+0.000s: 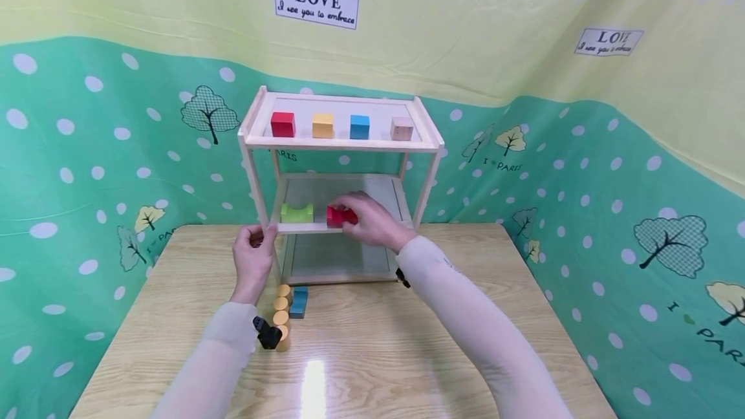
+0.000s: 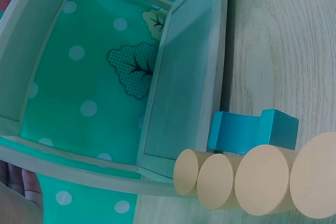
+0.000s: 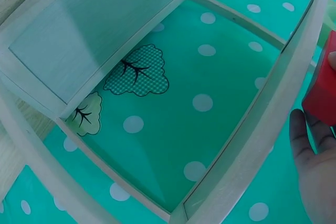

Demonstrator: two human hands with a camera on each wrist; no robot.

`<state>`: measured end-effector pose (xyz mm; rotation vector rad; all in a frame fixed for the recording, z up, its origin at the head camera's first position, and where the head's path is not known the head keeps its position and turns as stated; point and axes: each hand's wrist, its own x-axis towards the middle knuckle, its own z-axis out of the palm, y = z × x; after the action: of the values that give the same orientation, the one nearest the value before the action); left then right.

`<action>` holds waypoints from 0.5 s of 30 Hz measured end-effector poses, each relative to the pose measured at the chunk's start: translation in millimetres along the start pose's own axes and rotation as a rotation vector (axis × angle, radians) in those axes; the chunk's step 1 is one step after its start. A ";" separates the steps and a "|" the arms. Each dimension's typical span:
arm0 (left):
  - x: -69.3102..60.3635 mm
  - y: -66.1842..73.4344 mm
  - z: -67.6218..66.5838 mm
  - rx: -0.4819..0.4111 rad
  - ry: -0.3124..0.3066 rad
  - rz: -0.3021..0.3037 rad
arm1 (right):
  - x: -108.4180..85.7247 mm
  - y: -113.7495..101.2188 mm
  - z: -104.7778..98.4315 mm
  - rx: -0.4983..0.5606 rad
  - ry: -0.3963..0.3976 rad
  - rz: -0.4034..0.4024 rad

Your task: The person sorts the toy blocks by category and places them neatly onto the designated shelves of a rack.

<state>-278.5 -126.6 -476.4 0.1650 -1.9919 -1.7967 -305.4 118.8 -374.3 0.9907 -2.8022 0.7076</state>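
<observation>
My right hand (image 1: 374, 222) holds a red block (image 1: 335, 216) at the front of the middle shelf of a small wooden rack (image 1: 343, 145). In the right wrist view, the thumb and fingers are on the same red block (image 3: 320, 95). A green block with a scooped top (image 1: 297, 214) sits to its left on that shelf. My left hand (image 1: 253, 264) grips the rack at its left front post, by the middle shelf's corner. In the left wrist view only part of that hand (image 2: 20, 198) shows, beside the post.
Red (image 1: 282, 125), yellow (image 1: 323, 126), blue (image 1: 359, 127) and plain wood (image 1: 401, 128) cubes line the top shelf. On the table (image 1: 372, 354), several round wooden cylinders (image 1: 281, 318) form a row near the left forearm, beside a scooped blue block (image 1: 299, 302). Patterned cloth hangs behind.
</observation>
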 end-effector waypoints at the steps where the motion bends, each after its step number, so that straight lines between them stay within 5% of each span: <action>1: 0.2 -0.2 -0.1 0.000 0.001 0.000 | 0.9 0.1 0.0 0.002 -0.002 0.003; 15: -0.5 1.3 -1.9 -0.009 -0.032 -0.038 | 11.3 12.8 7.8 -0.008 -0.001 0.044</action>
<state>-277.0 -128.0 -475.2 0.1733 -2.0151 -1.8428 -321.6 117.5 -383.7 0.9315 -2.8331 0.6998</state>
